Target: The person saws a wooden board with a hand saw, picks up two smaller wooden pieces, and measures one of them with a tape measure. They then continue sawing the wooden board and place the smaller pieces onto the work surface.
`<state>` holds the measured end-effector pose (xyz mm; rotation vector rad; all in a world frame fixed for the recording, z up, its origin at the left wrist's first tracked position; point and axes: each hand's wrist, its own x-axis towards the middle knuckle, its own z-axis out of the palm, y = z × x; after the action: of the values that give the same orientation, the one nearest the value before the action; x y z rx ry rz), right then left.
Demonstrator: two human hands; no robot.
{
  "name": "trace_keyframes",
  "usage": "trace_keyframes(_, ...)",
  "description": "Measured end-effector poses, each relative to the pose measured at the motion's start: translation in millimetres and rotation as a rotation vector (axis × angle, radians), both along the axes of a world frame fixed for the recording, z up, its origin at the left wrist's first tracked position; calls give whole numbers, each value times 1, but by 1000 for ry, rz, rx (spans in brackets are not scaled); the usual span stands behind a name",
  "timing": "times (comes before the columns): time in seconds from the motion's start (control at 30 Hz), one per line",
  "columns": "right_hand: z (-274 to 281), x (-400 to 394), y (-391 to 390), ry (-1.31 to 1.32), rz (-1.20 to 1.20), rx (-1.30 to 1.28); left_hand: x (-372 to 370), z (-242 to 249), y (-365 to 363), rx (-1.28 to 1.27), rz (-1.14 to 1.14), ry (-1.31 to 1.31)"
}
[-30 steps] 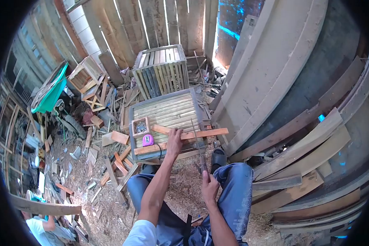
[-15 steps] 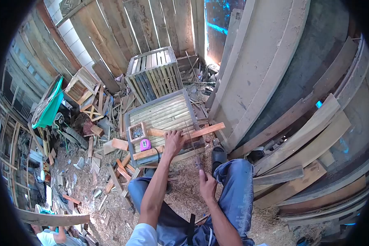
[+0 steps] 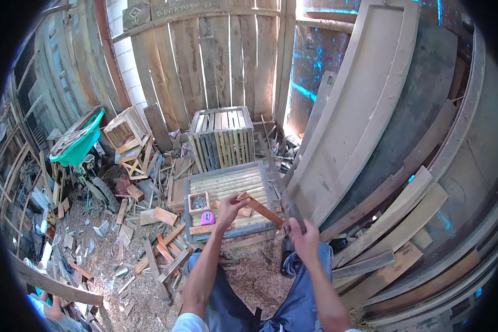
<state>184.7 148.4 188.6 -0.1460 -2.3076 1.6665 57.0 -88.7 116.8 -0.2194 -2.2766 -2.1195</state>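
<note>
My left hand [image 3: 231, 211] grips one end of a reddish wooden strip [image 3: 265, 211], which slants down to the right above a slatted wooden panel [image 3: 227, 185]. In my right hand [image 3: 305, 239], closed round its handle, is what looks like a handsaw; its greyish blade [image 3: 293, 209] points up and away, beside the strip's far end. A pink tape measure [image 3: 207, 218] lies on the panel near my left hand. Behind it sits a small wooden box [image 3: 198, 202] holding small metal pieces, too small to make out. Another wood piece [image 3: 202, 229] lies along the panel's near edge.
Beyond the panel stands a slatted crate [image 3: 221, 138]. Wood offcuts [image 3: 166, 249] and sawdust cover the ground at left, near a green tub-like object [image 3: 80, 141]. Long boards [image 3: 393, 232] and a large panel [image 3: 354, 116] lean at right. Another person's arm [image 3: 52, 310] shows lower left.
My left hand has lifted the wooden strip off the panel and tilted it. My right hand has moved up and right with the saw, away from the strip. The view has tipped upward.
</note>
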Motion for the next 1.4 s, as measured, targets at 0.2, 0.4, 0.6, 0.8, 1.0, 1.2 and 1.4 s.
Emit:
trace_keyframes(0.2,-27,-69,-10,98,151,56,16,-6,-5,101,119,-1)
trace_keyframes(0.4,-58,-76,-42,-80,274,67,20,-13,2,65,224,-27)
trace_keyframes(0.6,-58,-90,-59,-97,160,160,7,-3,23,131,194,28)
trace_keyframes(0.8,-73,-113,-49,-93,50,-12,7,-24,33,19,32,-102)
trace_keyframes(1.0,-102,-127,-20,-70,42,-118,14,-23,47,-54,-118,-181)
trace_keyframes(1.2,-62,-105,3,-201,-46,136,-7,-57,55,-308,-41,89)
trace_keyframes(1.4,-76,-95,38,-209,-163,152,-6,-79,72,-685,-154,229)
